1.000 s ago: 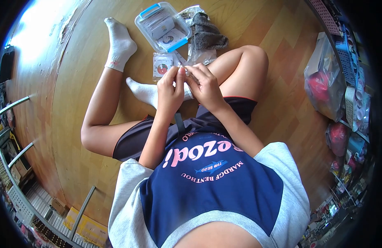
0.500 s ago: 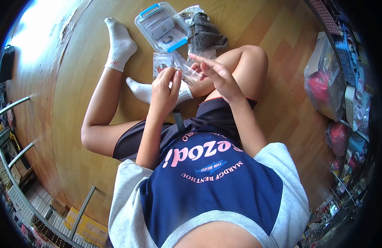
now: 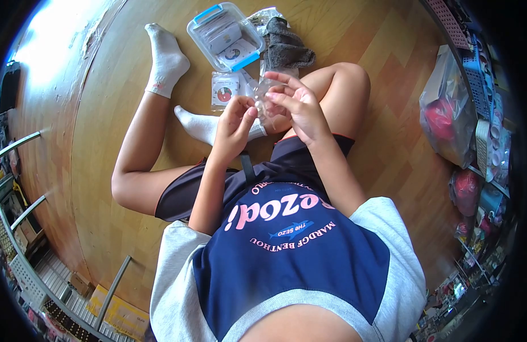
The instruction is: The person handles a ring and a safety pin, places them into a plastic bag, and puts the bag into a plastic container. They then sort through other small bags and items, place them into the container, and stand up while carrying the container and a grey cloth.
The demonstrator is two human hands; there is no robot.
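Observation:
In front of my crossed leg, my right hand point(image 3: 302, 111) pinches a small clear plastic bag point(image 3: 264, 117) between thumb and fingers. My left hand point(image 3: 235, 122) is closed at the bag's left edge, its thumb and fingertips pressed together. Something small and shiny shows at those fingertips, too small to name. Beyond the hands on the floor lies a flat packet with a round printed picture point(image 3: 223, 92). Behind it stands an uncovered clear plastic box point(image 3: 244, 35) with blue clips, filled with similar printed packets.
A dark grey cloth point(image 3: 286, 45) lies right of the box, over some clear plastic packaging. My white-socked foot point(image 3: 195, 125) rests under the hands. To the right, a clear bag with a pink item point(image 3: 446, 114) stands beside shelving. Metal rails point(image 3: 112, 293) edge the left side.
My right hand's fingers, spread before, have closed on the clear bag. My left hand has moved slightly right and down, and the bag now stretches between both hands.

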